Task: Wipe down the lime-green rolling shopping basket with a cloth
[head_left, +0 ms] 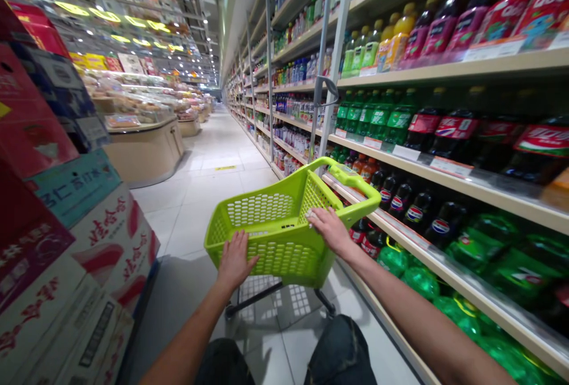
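A lime-green plastic shopping cart (284, 260) stands sideways before my knees, its handle end (371, 198) to the right. Its basket shows a bare floor through the pierced walls. My left hand (236, 260) is on the near rim toward the narrow end, fingers over the edge and thumb apart on the outside. Nearer the handle, my right hand (331, 231) is hooked over the same rim. A small white crumpled thing (310, 214) shows at its fingertips; I cannot make out what it is.
Drink shelves (444, 165) run along the right, close to the cart's handle. Stacked drink cartons (111, 242) stand close on the left. A tiled aisle (213, 136) leads away past a rounded display counter (146, 150).
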`<state>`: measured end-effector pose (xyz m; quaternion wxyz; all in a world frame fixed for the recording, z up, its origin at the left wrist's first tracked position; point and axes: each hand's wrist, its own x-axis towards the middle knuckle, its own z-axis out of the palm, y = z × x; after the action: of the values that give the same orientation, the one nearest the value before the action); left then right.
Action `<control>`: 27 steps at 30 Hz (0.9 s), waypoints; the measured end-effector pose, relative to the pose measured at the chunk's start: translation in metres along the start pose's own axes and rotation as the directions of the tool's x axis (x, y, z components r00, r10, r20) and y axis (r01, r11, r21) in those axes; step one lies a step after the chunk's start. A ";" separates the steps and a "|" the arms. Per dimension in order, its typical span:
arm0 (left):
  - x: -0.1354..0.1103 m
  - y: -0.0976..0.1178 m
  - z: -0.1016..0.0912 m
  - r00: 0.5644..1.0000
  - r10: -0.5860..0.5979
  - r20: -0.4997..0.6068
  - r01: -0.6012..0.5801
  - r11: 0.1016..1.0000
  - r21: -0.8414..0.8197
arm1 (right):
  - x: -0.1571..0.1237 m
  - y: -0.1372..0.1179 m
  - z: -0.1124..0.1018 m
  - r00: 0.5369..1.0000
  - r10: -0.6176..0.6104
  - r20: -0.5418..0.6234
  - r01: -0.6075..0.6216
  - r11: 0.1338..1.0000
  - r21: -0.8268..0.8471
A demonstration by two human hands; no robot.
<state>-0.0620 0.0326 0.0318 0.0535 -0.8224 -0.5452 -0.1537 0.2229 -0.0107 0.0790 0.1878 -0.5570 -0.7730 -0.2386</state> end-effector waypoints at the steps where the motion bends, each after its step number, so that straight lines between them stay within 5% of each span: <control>1: 0.001 0.000 0.001 1.000 -0.004 -0.008 0.004 1.000 -0.005 | -0.006 0.019 -0.011 0.999 0.033 -0.039 -0.034 0.999 -0.007; 4: 0.003 0.004 0.004 1.000 -0.008 -0.021 0.008 1.000 -0.023 | -0.022 0.064 -0.038 0.955 0.208 -0.213 -0.215 0.977 -0.009; 7: 0.006 0.008 0.006 1.000 -0.017 -0.005 0.017 0.999 -0.035 | -0.024 0.066 -0.038 0.890 0.336 -0.309 -0.343 0.939 0.034; 11: 0.006 0.010 0.006 1.000 -0.011 -0.007 0.011 0.999 -0.042 | -0.011 0.014 -0.003 0.980 0.147 -0.132 -0.133 0.985 0.108; 14: 0.005 0.011 0.005 1.000 0.003 -0.014 -0.003 1.000 -0.029 | -0.005 0.000 0.009 0.997 0.050 -0.059 -0.044 0.993 0.107; 17: 0.004 0.014 0.003 1.000 -0.004 0.005 0.004 1.000 -0.014 | -0.007 0.039 -0.010 0.980 0.164 -0.110 -0.159 0.986 0.047; 21: 0.005 0.020 0.001 0.999 -0.029 0.033 0.030 1.000 -0.009 | -0.013 0.090 -0.036 0.877 0.381 -0.291 -0.396 0.918 0.010; 23: 0.006 0.023 0.000 0.999 -0.036 0.040 0.036 0.999 -0.009 | -0.013 0.081 -0.030 0.884 0.354 -0.306 -0.361 0.932 0.037; 27: 0.006 0.024 0.000 0.999 -0.020 0.028 0.020 1.000 -0.007 | -0.011 0.033 -0.001 0.984 0.086 -0.154 -0.074 0.994 0.082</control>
<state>-0.0375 0.0281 0.0354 0.0416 -0.8190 -0.5536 -0.1447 0.2572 -0.0108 0.0793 0.2787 -0.5594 -0.7413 -0.2445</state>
